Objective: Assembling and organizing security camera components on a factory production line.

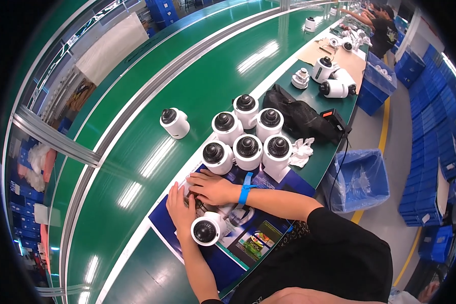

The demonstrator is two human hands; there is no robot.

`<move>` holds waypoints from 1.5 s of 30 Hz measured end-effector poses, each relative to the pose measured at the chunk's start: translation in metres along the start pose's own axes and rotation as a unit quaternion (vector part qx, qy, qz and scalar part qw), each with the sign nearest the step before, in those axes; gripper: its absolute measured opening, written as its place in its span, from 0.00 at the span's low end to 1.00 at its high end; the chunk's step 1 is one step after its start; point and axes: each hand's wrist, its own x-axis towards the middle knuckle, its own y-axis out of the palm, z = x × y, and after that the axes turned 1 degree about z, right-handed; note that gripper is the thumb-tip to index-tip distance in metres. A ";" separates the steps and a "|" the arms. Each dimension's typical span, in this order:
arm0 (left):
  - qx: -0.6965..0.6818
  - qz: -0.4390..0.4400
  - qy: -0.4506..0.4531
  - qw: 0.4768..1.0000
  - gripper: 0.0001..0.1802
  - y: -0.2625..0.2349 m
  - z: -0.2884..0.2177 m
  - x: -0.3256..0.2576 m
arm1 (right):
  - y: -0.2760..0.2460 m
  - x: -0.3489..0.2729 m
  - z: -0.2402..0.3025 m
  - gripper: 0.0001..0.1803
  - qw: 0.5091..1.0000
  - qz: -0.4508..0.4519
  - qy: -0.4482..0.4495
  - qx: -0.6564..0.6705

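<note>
Head view: assembly step appearing in hand. Left hand (180, 205) and right hand (212, 187) are pressing together, fingers curled over a small dark part (196, 202) on the blue mat (223, 253). White dome camera (207, 229) is lying just beside the left wrist. Next move probably needing a steady grip before fitting part to camera.

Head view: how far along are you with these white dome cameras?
Six white dome cameras stand grouped past the hands, one alone on the green belt. Both hands, left hand and right hand, press on a part by another camera. More wait at the far station.
</note>
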 end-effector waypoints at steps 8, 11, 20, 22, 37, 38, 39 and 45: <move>0.002 -0.005 0.005 1.000 0.23 0.002 0.001 0.000 | -0.003 0.001 -0.001 0.17 1.000 0.008 0.000 0.012; 0.001 -0.005 0.006 1.000 0.23 0.002 0.002 -0.001 | -0.003 0.001 0.000 0.17 1.000 0.006 0.000 0.012; 0.002 -0.002 0.000 1.000 0.23 0.001 0.000 0.000 | -0.002 0.001 -0.001 0.17 1.000 0.007 0.000 0.008; 0.001 0.000 -0.003 1.000 0.22 0.001 0.001 0.000 | -0.001 0.001 -0.002 0.17 1.000 0.006 -0.001 0.006; 0.003 -0.003 0.001 1.000 0.23 0.002 0.001 0.000 | -0.003 0.002 0.000 0.17 1.000 0.006 -0.003 0.002; 0.003 -0.003 0.001 1.000 0.23 0.002 0.001 0.000 | -0.004 0.002 0.001 0.17 1.000 0.010 -0.002 0.003; 0.004 -0.001 0.000 1.000 0.23 0.001 0.000 0.000 | -0.004 0.002 0.001 0.17 1.000 0.014 0.000 0.003; 0.005 0.000 0.004 1.000 0.23 0.001 0.001 0.000 | -0.001 0.001 -0.001 0.18 1.000 0.009 0.003 0.002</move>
